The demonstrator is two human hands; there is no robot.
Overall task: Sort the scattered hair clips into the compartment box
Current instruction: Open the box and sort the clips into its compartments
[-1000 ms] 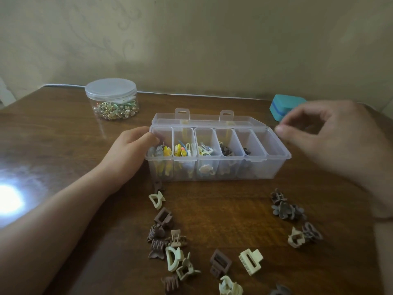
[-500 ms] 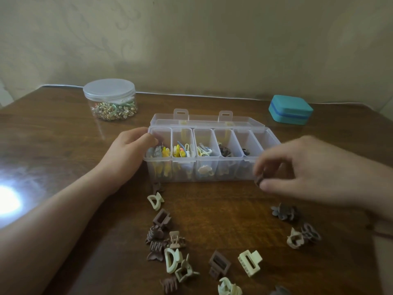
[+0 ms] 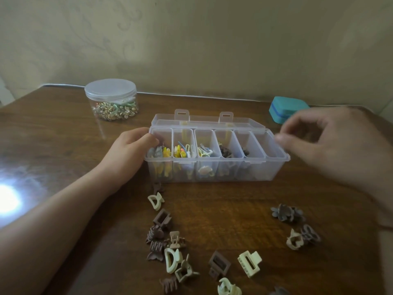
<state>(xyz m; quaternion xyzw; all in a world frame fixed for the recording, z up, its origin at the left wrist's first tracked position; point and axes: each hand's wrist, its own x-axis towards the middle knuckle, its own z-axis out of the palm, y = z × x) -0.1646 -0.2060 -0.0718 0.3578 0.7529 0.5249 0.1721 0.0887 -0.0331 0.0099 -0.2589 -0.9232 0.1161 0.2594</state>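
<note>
The clear compartment box (image 3: 214,167) sits mid-desk, lid folded back, six bins in a row. The three bins on the left hold bright clips, the next two hold dark brown ones, and the bin at the right end looks bare. The left hand (image 3: 127,156) rests against the box's left end at nine o'clock, fingers curled over the rim, its grip wrapped on the box wall. The right hand (image 3: 331,143) hovers at the box's three o'clock, just above the last bin, thumb and forefinger curved toward each other; it is blurred, so whether that grip pinches anything cannot be told. Loose hair clips (image 3: 168,248) lie scattered at six o'clock on the brown desk (image 3: 53,145), cream and brown mixed, with a smaller cluster (image 3: 297,228) toward four o'clock. A lidded round jar (image 3: 110,99) stands at eleven o'clock, a teal case (image 3: 285,108) at one o'clock.
</note>
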